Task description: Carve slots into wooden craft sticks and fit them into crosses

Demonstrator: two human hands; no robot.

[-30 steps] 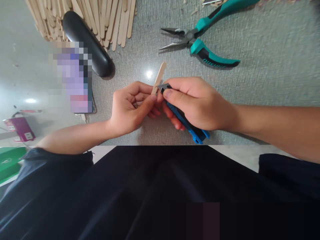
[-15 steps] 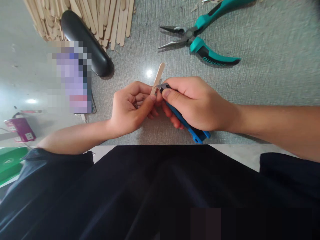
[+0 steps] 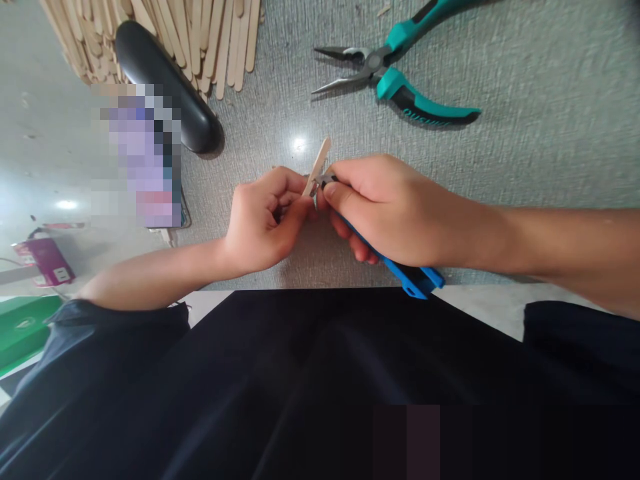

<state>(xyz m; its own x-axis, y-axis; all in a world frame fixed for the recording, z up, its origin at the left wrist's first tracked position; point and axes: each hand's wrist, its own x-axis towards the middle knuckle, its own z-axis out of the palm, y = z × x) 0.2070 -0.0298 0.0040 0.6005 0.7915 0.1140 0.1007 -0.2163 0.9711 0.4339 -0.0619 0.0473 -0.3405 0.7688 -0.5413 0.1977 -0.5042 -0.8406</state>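
Note:
My left hand (image 3: 270,217) pinches the lower end of a pale wooden craft stick (image 3: 320,160), which slants up and to the right. My right hand (image 3: 385,207) is closed around a blue utility knife (image 3: 413,280), its handle end sticking out below my palm. The short metal blade meets the stick's right side just above my left thumb. A thin curled sliver shows beside the stick near the blade. My fingers hide the stick's lower end and much of the knife.
Needle-nose pliers (image 3: 375,63) with teal handles lie spread beyond my right hand. At the upper left are many craft sticks (image 3: 215,47), a black oblong case (image 3: 170,87) and a blurred phone (image 3: 145,167). A purple box (image 3: 47,257) stands at far left.
The blade has turned and now bites into the stick's edge, where a sliver curls. The knife handle has swung down and right, and the stick's tip has dropped slightly.

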